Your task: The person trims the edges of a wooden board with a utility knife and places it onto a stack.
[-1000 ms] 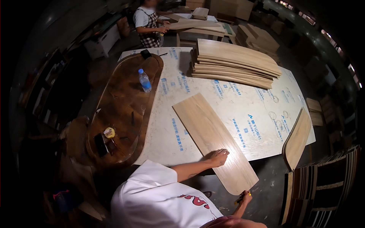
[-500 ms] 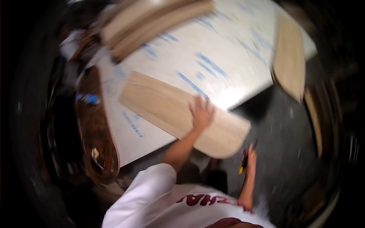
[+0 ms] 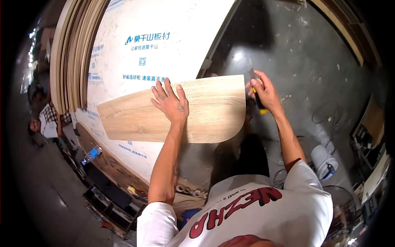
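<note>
A wood-grain board point(image 3: 214, 109) with one rounded corner lies on a white printed sheet point(image 3: 164, 18), its right end jutting past the sheet's edge. My left hand point(image 3: 173, 106) rests on top of the board, palm down with fingers spread. Just off the board's right end, my right hand point(image 3: 265, 92) is closed around a utility knife point(image 3: 256, 97) with a black and yellow handle. The knife's blade points away from me, close beside that end. Whether the blade touches the edge I cannot tell.
Curved boards point(image 3: 74, 53) are stacked at the far left. On a brown worktop point(image 3: 92, 138) lies a blue-labelled bottle point(image 3: 92, 154). Another person point(image 3: 49, 121) is beyond it. A white bucket point(image 3: 323, 160) and loose cables are on the floor point(image 3: 288, 49) at right.
My view has turned, so the board now lies nearly level across it. The right hand with the knife has come up from below to the board's right end. My left hand stays on the board.
</note>
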`<action>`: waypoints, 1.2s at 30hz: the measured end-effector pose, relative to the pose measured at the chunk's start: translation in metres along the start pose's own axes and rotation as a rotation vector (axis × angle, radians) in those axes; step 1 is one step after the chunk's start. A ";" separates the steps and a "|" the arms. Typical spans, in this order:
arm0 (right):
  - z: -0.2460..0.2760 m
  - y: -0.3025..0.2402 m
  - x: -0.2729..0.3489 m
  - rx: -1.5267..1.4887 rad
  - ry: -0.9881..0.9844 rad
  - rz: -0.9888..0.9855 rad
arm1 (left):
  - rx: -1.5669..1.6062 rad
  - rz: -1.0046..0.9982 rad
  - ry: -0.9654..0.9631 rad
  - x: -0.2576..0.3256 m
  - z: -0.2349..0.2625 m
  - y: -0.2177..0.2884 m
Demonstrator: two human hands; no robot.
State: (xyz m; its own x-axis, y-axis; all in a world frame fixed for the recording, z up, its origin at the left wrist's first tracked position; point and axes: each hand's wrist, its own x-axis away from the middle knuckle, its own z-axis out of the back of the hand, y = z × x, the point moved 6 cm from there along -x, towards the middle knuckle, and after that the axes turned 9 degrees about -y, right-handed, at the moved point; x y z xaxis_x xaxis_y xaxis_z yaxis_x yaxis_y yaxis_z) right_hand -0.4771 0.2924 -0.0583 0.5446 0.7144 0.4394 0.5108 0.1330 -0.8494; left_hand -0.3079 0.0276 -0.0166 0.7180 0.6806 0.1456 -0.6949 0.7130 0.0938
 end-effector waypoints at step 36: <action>-0.023 -0.047 0.013 1.231 0.083 0.687 | -0.003 0.017 0.028 0.005 -0.007 0.000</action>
State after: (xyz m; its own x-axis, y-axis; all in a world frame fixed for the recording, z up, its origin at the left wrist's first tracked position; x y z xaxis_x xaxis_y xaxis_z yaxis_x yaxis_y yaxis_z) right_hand -0.4787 0.2794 -0.0064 0.5025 0.8453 -0.1818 -0.7449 0.3165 -0.5873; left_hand -0.3038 0.0321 -0.0227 0.7068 0.6972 0.1197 -0.7071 0.7015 0.0888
